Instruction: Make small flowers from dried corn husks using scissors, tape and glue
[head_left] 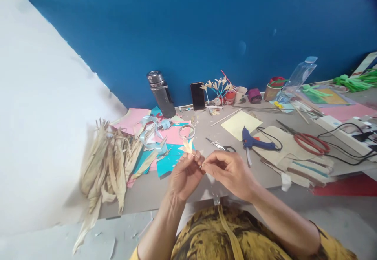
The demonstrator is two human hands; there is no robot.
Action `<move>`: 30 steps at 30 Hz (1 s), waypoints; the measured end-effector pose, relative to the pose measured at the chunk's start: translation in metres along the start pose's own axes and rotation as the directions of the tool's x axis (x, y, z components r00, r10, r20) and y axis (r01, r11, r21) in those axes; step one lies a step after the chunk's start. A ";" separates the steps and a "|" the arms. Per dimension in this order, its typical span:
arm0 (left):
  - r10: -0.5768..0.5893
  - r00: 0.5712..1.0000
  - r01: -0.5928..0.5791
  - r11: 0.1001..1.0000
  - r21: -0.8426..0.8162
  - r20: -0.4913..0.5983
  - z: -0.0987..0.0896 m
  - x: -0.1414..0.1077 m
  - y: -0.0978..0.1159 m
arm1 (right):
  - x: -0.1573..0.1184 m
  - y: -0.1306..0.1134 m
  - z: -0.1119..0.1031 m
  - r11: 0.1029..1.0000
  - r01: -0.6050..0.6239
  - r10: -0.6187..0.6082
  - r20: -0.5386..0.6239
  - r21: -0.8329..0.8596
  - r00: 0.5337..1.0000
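Note:
My left hand (185, 175) pinches a small pale-yellow flower (187, 146) near its base, the petals pointing up and away from me. It looks like the dried corn husks on the table. Close beside it, my right hand (231, 171) is closed in a pinch with thumb and forefinger on a thin light-coloured end (201, 167) just below the flower; whether this is its stem I cannot tell. Both hands are above the table's front edge. Past them lie small scissors (219, 145) with black handles and a roll of tape (186, 132).
Dried corn husks (112, 165) hang over the left edge. A blue glue gun (256, 141), red-handled scissors (309, 142) and a power strip (347, 134) lie right. A flask (161, 95), phone (197, 96), finished flowers (218, 86) and plastic bottle (300, 77) stand along the blue wall.

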State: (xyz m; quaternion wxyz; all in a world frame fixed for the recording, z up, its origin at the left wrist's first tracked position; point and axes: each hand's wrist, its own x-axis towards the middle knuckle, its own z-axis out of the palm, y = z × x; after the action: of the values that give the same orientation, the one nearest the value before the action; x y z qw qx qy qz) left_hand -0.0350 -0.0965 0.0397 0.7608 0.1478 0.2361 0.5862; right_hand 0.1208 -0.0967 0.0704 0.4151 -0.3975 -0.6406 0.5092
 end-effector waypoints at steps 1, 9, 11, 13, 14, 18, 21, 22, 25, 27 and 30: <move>-0.002 1.000 0.002 1.000 -0.002 0.001 0.000 0.001 -0.001 | 0.001 0.000 0.000 1.000 0.006 -0.006 -0.001 -0.005 1.000; -0.012 1.000 0.012 1.000 0.011 0.013 0.001 0.005 -0.004 | 0.001 0.004 -0.002 0.999 -0.050 0.050 -0.006 -0.019 0.999; -0.017 1.000 0.017 1.000 0.005 0.015 0.001 0.006 -0.004 | 0.001 0.004 -0.003 0.998 -0.061 0.061 -0.004 -0.018 0.998; -0.018 1.000 0.017 1.000 0.004 0.019 0.002 0.006 -0.004 | 0.001 0.004 -0.003 0.998 -0.061 0.061 -0.010 -0.017 0.998; -0.017 1.000 0.017 1.000 0.006 0.020 0.002 0.006 -0.004 | 0.001 0.004 -0.003 0.998 -0.059 0.059 -0.014 -0.016 0.998; -0.012 1.000 0.011 0.999 0.031 0.019 0.001 0.006 -0.005 | 0.001 0.004 -0.002 0.998 -0.057 0.057 -0.024 -0.002 0.998; -0.005 1.000 0.004 0.999 0.052 0.021 -0.001 0.007 -0.005 | 0.001 0.005 -0.002 0.998 -0.060 0.060 -0.035 0.013 0.998; -0.003 1.000 0.002 0.998 0.058 0.022 -0.001 0.007 -0.005 | 0.001 0.006 -0.001 0.998 -0.057 0.058 -0.040 0.015 0.998; 0.001 1.000 -0.002 0.998 0.069 0.023 -0.001 0.008 -0.006 | 0.001 0.007 -0.001 0.999 -0.037 0.038 -0.055 0.025 0.998; 0.011 1.000 -0.013 0.997 0.076 0.023 -0.001 0.008 -0.006 | 0.001 0.008 0.000 0.999 -0.025 0.027 -0.061 0.035 0.998; 0.038 0.999 -0.040 0.994 0.105 0.022 0.000 0.008 -0.008 | 0.001 0.009 0.000 0.998 -0.030 0.034 -0.070 0.047 0.997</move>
State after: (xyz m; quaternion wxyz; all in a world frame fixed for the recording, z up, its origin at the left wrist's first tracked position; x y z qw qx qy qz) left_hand -0.0267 -0.0912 0.0343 0.7427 0.1983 0.2561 0.5861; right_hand 0.1210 -0.0939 0.0612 0.4383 -0.4157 -0.6073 0.5160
